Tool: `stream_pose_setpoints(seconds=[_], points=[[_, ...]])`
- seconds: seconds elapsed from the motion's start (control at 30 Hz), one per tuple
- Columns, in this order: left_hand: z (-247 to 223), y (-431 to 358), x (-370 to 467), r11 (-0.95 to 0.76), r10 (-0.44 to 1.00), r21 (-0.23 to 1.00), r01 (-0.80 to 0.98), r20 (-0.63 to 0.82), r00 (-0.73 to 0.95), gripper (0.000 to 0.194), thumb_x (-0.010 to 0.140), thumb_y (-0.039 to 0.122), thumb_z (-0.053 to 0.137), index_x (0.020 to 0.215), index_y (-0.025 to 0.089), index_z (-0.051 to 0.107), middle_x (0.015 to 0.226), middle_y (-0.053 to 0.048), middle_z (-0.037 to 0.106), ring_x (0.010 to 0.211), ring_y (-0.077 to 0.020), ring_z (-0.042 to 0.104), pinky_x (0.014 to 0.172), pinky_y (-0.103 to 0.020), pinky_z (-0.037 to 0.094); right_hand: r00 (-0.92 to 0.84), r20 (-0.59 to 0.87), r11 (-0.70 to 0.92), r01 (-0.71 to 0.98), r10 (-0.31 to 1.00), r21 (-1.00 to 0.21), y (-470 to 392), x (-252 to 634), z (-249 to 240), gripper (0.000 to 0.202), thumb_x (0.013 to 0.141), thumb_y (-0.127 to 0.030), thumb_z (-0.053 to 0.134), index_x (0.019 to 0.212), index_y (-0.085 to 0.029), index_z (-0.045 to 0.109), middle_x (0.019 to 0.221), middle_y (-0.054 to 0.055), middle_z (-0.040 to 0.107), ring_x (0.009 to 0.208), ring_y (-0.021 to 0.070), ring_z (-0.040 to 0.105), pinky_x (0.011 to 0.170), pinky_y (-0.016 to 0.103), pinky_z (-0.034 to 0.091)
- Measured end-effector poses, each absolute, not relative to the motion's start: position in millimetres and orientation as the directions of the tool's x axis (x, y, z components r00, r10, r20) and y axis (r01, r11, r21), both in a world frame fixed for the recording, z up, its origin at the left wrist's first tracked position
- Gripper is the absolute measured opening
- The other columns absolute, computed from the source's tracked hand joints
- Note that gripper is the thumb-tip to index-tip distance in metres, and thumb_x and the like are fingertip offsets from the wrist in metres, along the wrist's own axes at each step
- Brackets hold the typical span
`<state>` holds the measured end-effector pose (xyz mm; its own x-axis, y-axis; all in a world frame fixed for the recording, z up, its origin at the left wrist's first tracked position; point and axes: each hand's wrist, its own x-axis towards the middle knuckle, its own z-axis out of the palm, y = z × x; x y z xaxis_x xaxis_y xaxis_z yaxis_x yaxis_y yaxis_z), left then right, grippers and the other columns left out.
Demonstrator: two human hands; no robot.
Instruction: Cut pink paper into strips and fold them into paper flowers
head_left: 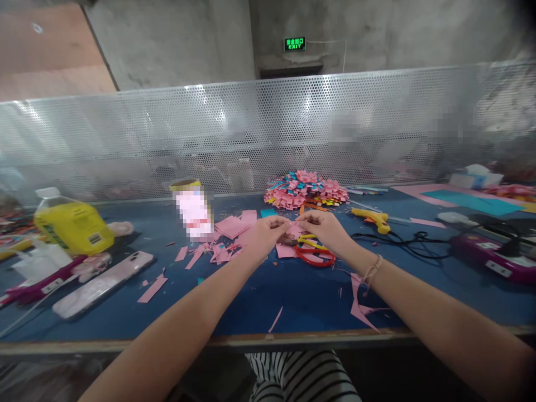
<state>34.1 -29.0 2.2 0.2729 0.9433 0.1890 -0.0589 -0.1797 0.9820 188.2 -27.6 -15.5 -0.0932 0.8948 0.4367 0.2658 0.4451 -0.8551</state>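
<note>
Between my two hands a small piece of pink paper (295, 228) is pinched. My left hand (270, 233) grips its left side with thumb and forefinger, and my right hand (322, 228) holds its right side the same way. Scissors with red handles (320, 258) and yellow inner grips lie on the table just under and beside my right hand. Left of my hands are pink paper sheets (232, 226) and cut strips (195, 255). Behind them sits a heap of pink, blue and yellow folded paper flowers (304, 188).
On the blue table (251, 301) lie a phone (103, 285), a yellow bottle (75, 226) and a blurred-out container (193, 212) at left. A yellow glue gun (372, 218), black cord, purple power strip (494, 257) and blue sheet (473, 201) lie right. A perforated metal screen (285, 128) stands behind.
</note>
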Motion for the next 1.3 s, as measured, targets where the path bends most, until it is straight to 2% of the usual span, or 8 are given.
stream_pose_setpoints(seconds=[0.7,0.9,1.1,1.3], points=[[-3.6,-24.3,32.2,-0.200,0.931,0.977,-0.068,0.211,0.297,0.018,0.058,0.024,0.066,0.068,0.012,0.058,0.058,0.001,0.059,0.048,-0.0086,0.057,0.055,-0.024,0.050,-0.089,0.425,0.431,0.304,0.901,-0.850,-30.0,188.1,-13.5,0.014,0.066,-0.025,0.054,0.074,-0.016,0.061,0.066,0.001,0.060,0.057,0.0111,0.054,0.056,0.024,0.046],[-1.3,-26.1,32.1,-0.196,0.937,0.980,0.026,0.179,0.300,0.016,0.061,0.026,0.061,0.069,0.013,0.057,0.050,0.003,0.053,0.043,-0.0084,0.053,0.048,-0.022,0.047,-0.134,0.416,0.436,0.325,0.900,-0.839,-30.6,187.5,-13.6,0.015,0.066,-0.028,0.056,0.073,-0.016,0.062,0.066,0.002,0.062,0.057,0.0114,0.056,0.056,0.024,0.047],[-2.4,-23.0,27.9,-0.313,0.904,0.935,0.166,0.240,0.353,0.011,0.064,0.023,0.057,0.067,0.013,0.058,0.056,0.001,0.056,0.047,-0.0071,0.051,0.050,-0.021,0.043,-0.173,0.381,0.416,0.274,0.908,-0.867,-30.2,187.2,-14.7,0.015,0.065,-0.028,0.056,0.073,-0.015,0.062,0.067,0.002,0.063,0.057,0.0119,0.057,0.057,0.024,0.047],[1.5,-26.5,25.4,-0.522,0.838,0.800,0.298,0.415,0.355,0.015,0.065,0.028,0.055,0.064,0.014,0.060,0.060,-0.002,0.059,0.053,-0.0098,0.051,0.050,-0.021,0.039,-0.191,0.384,0.421,0.229,0.903,-0.878,-29.8,187.7,-12.7,0.016,0.065,-0.029,0.057,0.072,-0.016,0.061,0.063,0.000,0.060,0.054,0.0099,0.055,0.055,0.023,0.046]])
